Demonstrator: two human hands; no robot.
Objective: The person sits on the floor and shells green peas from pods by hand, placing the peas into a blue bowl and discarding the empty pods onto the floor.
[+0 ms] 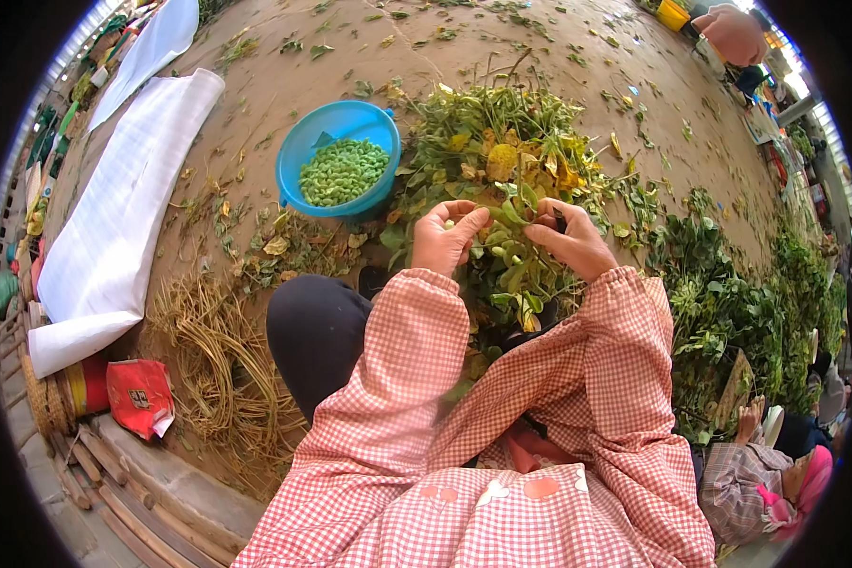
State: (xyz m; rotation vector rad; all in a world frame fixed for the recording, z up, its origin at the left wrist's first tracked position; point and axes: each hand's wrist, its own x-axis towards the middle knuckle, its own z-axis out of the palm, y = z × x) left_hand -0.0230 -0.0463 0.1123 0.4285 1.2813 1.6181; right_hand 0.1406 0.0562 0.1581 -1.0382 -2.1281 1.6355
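My left hand (445, 238) pinches a green bean pod (495, 215) between thumb and forefinger, and something small and pale green shows against its curled fingers. A little to the right, my right hand (571, 238) grips a leafy bean plant (515, 259) with several plump green pods on it. Something dark shows between the fingers of that hand. Beyond both hands lies a heap of picked bean plants (497, 135) with green and yellowing leaves. To its left stands a blue plastic basin (374, 197), partly filled with loose green beans (344, 170).
Dry stalks (220, 355) lie on the ground at the left, near a red bag (140, 397) and wooden poles (138, 522). White sheeting (113, 206) stretches along the left side. More green plants (724, 305) lie at the right, where another person (749, 486) sits.
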